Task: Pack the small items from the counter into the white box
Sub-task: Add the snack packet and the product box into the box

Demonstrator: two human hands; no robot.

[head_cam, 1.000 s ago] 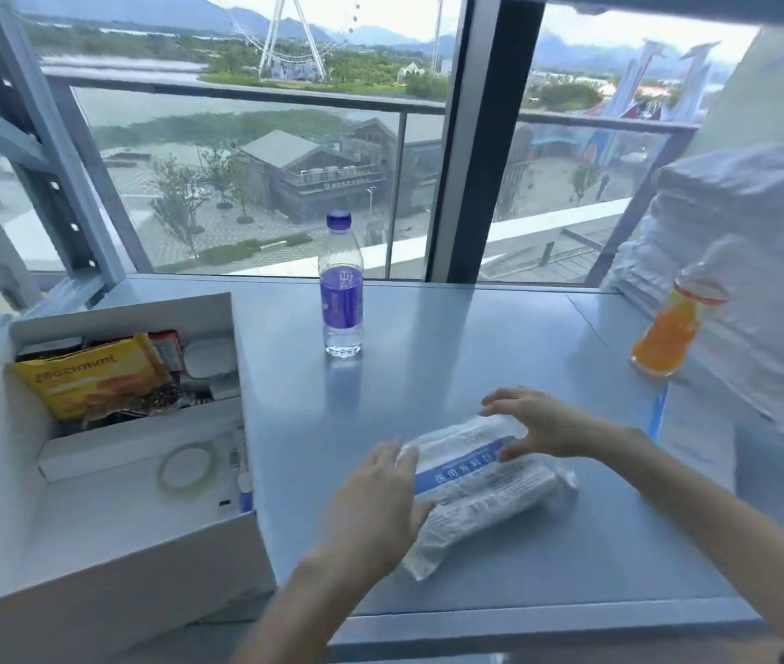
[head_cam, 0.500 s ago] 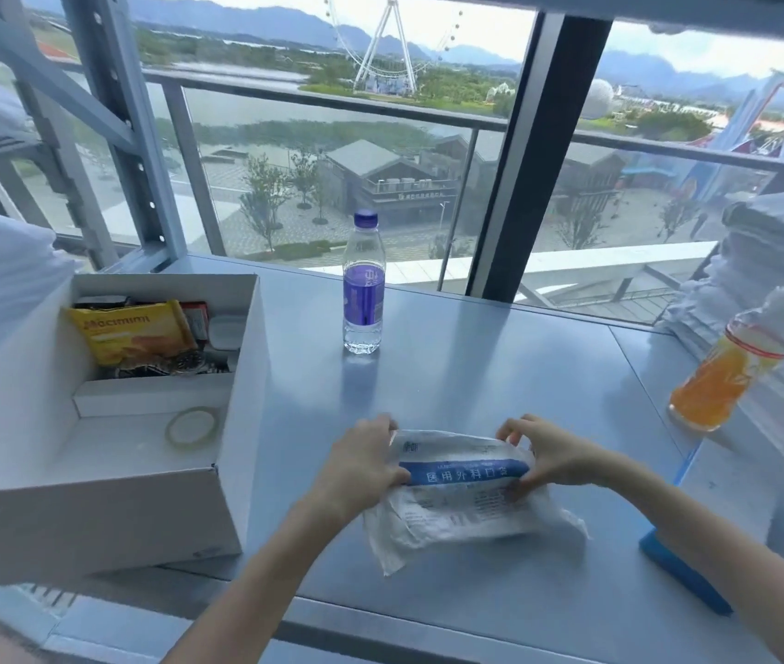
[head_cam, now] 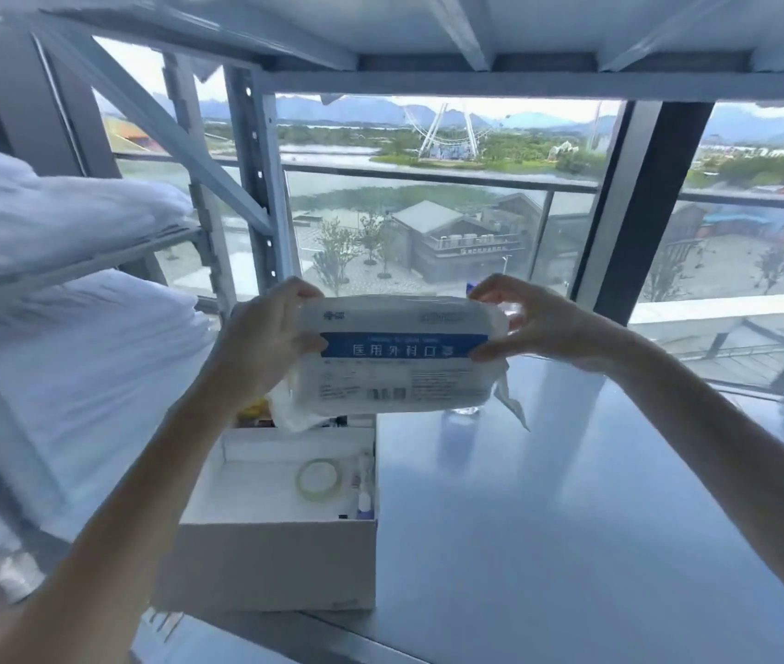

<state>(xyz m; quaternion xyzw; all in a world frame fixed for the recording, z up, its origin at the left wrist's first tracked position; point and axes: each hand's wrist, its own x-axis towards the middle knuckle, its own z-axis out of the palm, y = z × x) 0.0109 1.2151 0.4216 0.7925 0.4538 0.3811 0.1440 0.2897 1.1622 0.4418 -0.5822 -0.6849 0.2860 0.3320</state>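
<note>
Place: we read a linen storeroom on an upper floor.
Evidence: steel racking (head_cam: 258,184) bearing folded white bedding (head_cam: 69,222); grey counter (head_cam: 572,543); window (head_cam: 428,198) above rooftops.

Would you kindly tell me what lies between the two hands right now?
In the head view, a white mask packet with a blue band spans the gap; the left hand and right hand each grip one end.

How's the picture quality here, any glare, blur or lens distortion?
Head view: backlit by the bright window, glare streaks on the counter; wide-angle skews the shelf frame; bedding at left is blurred; small print on the mask pack is soft.
</note>
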